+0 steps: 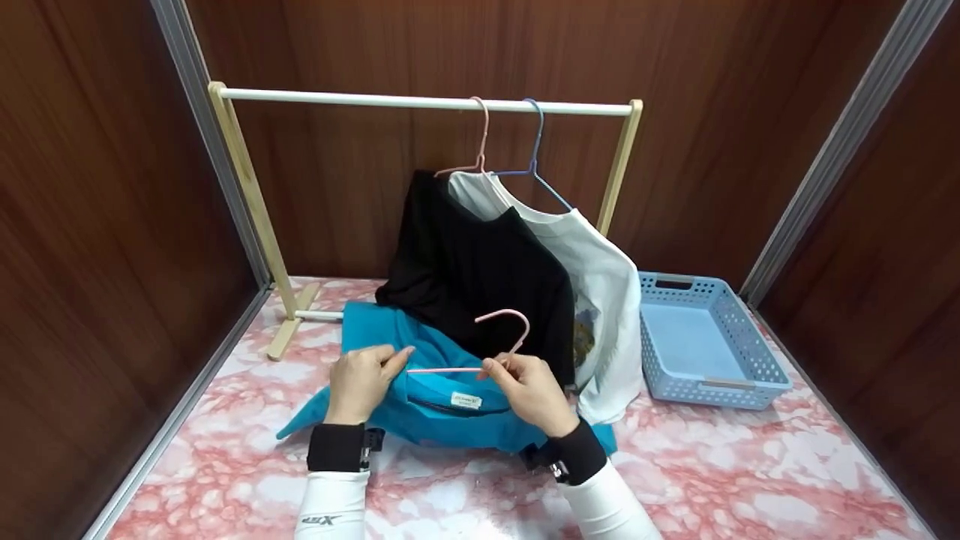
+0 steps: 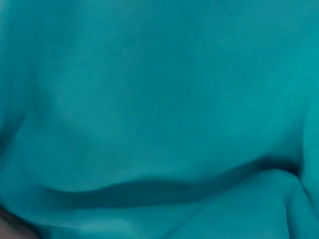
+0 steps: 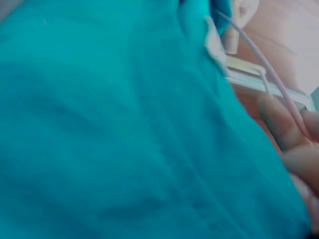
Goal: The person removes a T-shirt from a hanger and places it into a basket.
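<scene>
A teal shirt (image 1: pixel 442 420) with a white neck label (image 1: pixel 466 400) lies bunched on the table below the rack. My left hand (image 1: pixel 360 381) grips its fabric near the collar, beside one end of a pink hanger (image 1: pixel 444 370). The hanger's hook rises at the right, and my right hand (image 1: pixel 528 388) pinches the hanger just below it. Teal cloth (image 2: pixel 164 99) fills the left wrist view. In the right wrist view the fingers (image 3: pixel 281 119) hold the pink wire next to the cloth; the hanger's left end is hidden by the shirt and left hand.
A rack with a white rail (image 1: pixel 337 98) stands behind. From it hang a black shirt (image 1: pixel 480 262) on a pink hanger and a white shirt (image 1: pixel 615 300) on a blue hanger. A light blue basket (image 1: pixel 720 394) sits at the right. Wood-brown walls enclose the table.
</scene>
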Tool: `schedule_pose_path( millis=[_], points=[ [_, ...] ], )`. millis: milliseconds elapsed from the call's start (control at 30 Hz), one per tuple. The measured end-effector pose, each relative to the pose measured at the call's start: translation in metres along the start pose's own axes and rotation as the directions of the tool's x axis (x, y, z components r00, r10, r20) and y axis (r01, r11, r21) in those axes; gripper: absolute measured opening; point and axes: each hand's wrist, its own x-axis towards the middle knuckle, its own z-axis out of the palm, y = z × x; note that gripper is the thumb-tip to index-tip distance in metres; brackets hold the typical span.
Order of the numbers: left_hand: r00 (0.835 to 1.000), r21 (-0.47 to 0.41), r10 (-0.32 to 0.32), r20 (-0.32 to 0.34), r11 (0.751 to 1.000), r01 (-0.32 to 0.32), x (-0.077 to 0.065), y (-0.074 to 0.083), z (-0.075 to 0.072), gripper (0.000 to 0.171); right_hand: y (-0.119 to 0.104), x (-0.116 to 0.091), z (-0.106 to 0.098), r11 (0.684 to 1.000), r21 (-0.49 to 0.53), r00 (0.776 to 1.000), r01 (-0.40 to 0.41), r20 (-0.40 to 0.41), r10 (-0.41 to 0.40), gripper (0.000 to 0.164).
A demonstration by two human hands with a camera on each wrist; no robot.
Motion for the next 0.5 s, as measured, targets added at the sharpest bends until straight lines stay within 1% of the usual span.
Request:
schedule_pose_path(
  millis=[100,167,300,400,500],
  points=[
    [0.999,-0.054,-0.031,-0.042,0.998,0.028,0.001,-0.003,0.003,0.057,0.002,0.002,-0.007,1.0,0.016,0.999,0.013,0.048,-0.014,0.028],
    [0.994,-0.085,-0.063,-0.085,0.995,0.056,0.0,-0.006,0.005,0.056,0.003,0.003,-0.011,1.0,0.017,0.998,0.016,0.052,-0.017,0.029],
    [0.976,-0.148,-0.129,-0.173,0.983,0.104,-0.001,-0.012,0.008,0.055,0.004,0.005,-0.016,1.0,-0.001,0.999,-0.011,0.034,0.011,0.029],
    [0.964,-0.2,-0.166,-0.208,0.972,0.124,-0.002,-0.016,0.009,0.055,0.003,0.005,-0.018,0.999,-0.008,0.999,-0.036,0.028,0.036,0.029],
    [0.949,-0.236,-0.204,-0.24,0.961,0.146,-0.003,-0.019,0.009,0.056,0.004,0.006,-0.02,0.999,-0.016,0.999,-0.044,0.01,0.044,0.029]
  ],
)
